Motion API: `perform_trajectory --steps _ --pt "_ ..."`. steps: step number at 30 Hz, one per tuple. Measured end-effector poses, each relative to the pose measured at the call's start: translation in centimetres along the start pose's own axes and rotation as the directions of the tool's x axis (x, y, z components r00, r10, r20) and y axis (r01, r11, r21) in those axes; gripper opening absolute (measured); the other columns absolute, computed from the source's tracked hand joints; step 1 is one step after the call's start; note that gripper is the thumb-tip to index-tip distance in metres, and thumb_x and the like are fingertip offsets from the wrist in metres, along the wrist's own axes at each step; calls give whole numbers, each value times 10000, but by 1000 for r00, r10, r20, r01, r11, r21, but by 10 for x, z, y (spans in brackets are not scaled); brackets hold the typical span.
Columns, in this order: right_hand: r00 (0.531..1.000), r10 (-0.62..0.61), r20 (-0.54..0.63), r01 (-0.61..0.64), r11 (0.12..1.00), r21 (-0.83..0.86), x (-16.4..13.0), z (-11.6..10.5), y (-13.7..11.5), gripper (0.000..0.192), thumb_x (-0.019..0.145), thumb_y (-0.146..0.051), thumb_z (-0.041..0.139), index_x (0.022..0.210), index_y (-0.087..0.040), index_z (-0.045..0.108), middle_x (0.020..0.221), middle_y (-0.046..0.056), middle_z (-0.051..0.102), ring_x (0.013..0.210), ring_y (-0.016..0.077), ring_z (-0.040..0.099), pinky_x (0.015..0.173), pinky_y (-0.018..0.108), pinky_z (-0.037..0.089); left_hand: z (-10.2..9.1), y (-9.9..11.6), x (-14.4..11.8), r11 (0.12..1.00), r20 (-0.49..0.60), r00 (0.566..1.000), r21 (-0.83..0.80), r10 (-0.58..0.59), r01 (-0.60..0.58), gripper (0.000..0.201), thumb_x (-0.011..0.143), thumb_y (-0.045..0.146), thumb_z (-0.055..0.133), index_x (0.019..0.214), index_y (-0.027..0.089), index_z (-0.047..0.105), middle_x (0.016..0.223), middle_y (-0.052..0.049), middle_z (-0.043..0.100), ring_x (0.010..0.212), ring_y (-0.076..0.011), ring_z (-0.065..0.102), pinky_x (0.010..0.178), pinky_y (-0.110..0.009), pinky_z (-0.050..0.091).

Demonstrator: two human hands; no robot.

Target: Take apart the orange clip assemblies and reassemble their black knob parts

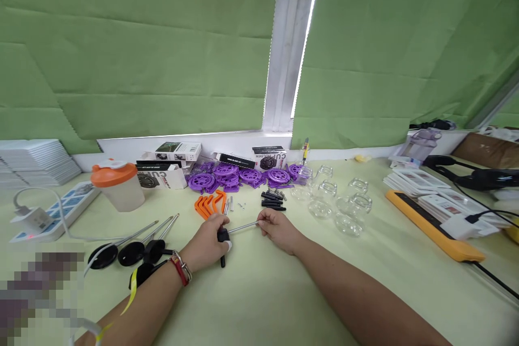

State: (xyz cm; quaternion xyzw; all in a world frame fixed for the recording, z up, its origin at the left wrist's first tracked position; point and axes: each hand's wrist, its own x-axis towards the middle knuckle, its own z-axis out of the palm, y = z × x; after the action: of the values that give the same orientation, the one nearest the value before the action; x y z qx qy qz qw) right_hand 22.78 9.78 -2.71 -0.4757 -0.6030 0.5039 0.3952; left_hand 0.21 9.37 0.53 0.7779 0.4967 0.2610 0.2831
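Observation:
My left hand (208, 243) is closed around the black end piece (223, 235) of a thin metal rod (242, 226). From there the rod runs to the right, where my right hand (278, 228) pinches its tip between thumb and fingers. Whether the right fingers also hold a small part at that tip cannot be made out. Just beyond my left hand lie orange bent pieces (208, 204) and short metal pins (231, 204). Black cylindrical pieces (272, 204) and small springs (277, 193) lie just beyond my right hand.
Purple ring-shaped parts (239, 175) are heaped at the back beside cup holder boxes (172, 173). Clear plastic parts (351, 208) stand at right, near an orange-edged power strip (433, 227). Left are black discs with metal rods (132, 253), an orange-lidded cup (121, 189) and a white power strip (67, 208).

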Motion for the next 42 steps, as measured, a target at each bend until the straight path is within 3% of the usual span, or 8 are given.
perform_trajectory --steps 7,12,17,23,33,39,42 --pt "998 -41 -54 48 987 153 -1 -3 -8 205 746 -377 579 765 -193 491 612 -36 507 467 65 355 453 209 274 4 -3 5 972 -127 991 -233 -45 14 238 637 234 579 870 188 595 869 -16 547 791 -179 528 714 -295 430" --pt "997 -45 -60 53 990 133 1 -5 -2 294 797 -474 510 752 -184 512 585 -32 503 448 62 350 444 209 274 11 -1 2 892 -21 983 -423 -182 156 379 689 330 574 1043 201 527 721 28 512 556 -123 492 512 -237 398" --pt "998 -12 -59 20 990 138 2 -5 -3 373 822 -524 448 740 -168 522 587 -20 506 461 66 385 445 209 303 12 0 2 891 1 984 -425 -180 163 373 691 333 580 1036 206 516 686 43 492 545 -115 477 513 -231 397" --pt "999 -11 -52 22 975 219 2 -4 -5 299 758 -464 559 866 -198 473 766 0 563 532 78 451 431 194 317 11 0 3 892 8 980 -414 -198 184 372 696 333 567 1035 189 512 655 47 476 550 -119 473 511 -228 385" --pt "998 11 -62 -5 996 84 0 -4 -9 397 824 -539 431 713 -164 501 568 -22 497 465 68 407 468 218 335 11 1 3 885 21 977 -421 -212 201 341 701 302 553 1021 194 502 617 55 470 546 -116 465 509 -223 387" --pt "998 -24 -54 34 980 196 1 -4 -7 314 762 -485 551 864 -196 482 763 5 567 546 87 468 453 212 349 11 1 4 872 16 974 -441 -227 210 325 703 270 537 1015 191 491 629 53 472 548 -110 463 505 -219 391" --pt "998 -26 -55 36 983 182 2 -4 -6 295 753 -465 565 829 -196 471 762 3 565 542 83 461 447 207 344 11 1 4 875 17 975 -439 -221 206 321 696 267 541 1005 188 500 624 54 467 541 -109 465 495 -216 388"
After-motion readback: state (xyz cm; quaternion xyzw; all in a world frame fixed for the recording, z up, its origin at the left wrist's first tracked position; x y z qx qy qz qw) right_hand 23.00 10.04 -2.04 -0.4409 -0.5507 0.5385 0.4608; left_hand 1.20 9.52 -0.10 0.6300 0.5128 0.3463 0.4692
